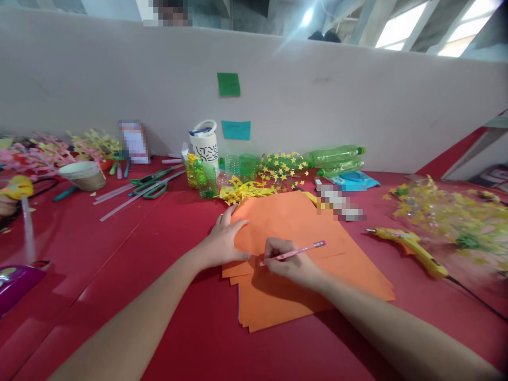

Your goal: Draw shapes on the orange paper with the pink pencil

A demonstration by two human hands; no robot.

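A stack of orange paper [301, 222] lies on the red table in front of me, its sheets slightly fanned at the near edge. My right hand [289, 260] is closed around a pink pencil [304, 251], its point low at the paper toward the left. On the left edge of the stack rests my left hand [227, 241], fingers and thumb spread apart over the top sheet. A faint line shows on the paper right of the pencil.
A yellow glue gun [416, 248] with a black cord lies at right, near yellow star decorations [444, 211]. Behind the paper stand cut green bottles [206, 180] and a white tumbler [205, 145]. Green-handled scissors [154, 185], clear glue sticks [130, 201] and a cup [85, 177] are at left.
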